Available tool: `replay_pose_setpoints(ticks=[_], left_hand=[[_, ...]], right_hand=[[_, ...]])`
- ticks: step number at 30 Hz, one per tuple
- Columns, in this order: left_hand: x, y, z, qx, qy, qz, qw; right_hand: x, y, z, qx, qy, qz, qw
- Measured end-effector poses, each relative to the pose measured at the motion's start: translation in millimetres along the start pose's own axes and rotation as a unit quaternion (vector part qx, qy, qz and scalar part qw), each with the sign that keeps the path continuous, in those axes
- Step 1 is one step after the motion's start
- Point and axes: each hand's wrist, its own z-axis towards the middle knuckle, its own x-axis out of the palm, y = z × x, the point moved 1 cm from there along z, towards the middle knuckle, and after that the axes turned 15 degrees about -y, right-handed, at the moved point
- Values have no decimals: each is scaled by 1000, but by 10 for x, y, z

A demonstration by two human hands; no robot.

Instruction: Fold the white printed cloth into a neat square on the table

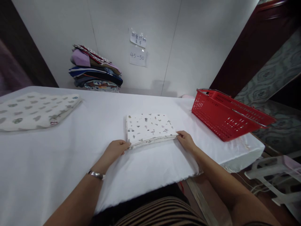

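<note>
A white cloth [150, 128] with small printed figures lies folded into a layered rectangle on the white-covered table [98, 116]. Its near left corner is pinched between the thumb and fingers of my left hand [115, 149], which has a silver band at the wrist. The near right corner is gripped by my right hand [186, 141] in the same way. The front edge of the cloth, with its layers showing, runs between the two hands.
Another patterned white cloth [35, 110] lies at the left. A stack of folded fabrics [96, 70] stands by the wall at the back left. At the right is a red basket [225, 114], with a white stool [275, 172] beyond the table's edge.
</note>
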Motion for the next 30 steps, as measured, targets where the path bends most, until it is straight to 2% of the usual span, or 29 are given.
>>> replay_pose_setpoints(ticks=[2,6,9,11,13,18,20,22,24,25,28,30], left_hand=[[-1,-5,-5,-2,-4,0,1000],[5,7,-6,2,-2,-11,1000],[15,27,-1,7,-8,-14,1000],[22,37,-2,10,-12,-15,1000],[29,46,-9,11,-12,-14,1000],[6,28,-33,22,-12,1,1000],[-22,-44,-58,39,-40,45,997],[-38,-185,-103,94,-108,109,984],[-5,-371,-159,197,-173,161,951],[40,-460,-183,261,-185,176,931],[257,-593,-196,411,-143,211,875],[408,-536,-146,445,-111,242,855]], right_hand=[[-56,67,48,-31,1,-5,999],[-84,406,121,-157,-29,8,987],[58,574,85,-232,37,-24,972],[186,561,30,-257,96,-75,959],[287,486,-19,-260,128,-115,950],[344,363,-46,-269,133,-138,944],[334,367,-39,-269,135,-138,944],[329,379,-34,-268,140,-139,943],[331,390,-33,-264,144,-140,943],[332,394,-34,-263,144,-141,944],[331,400,-47,-260,143,-139,945],[318,398,-63,-261,142,-136,945]])
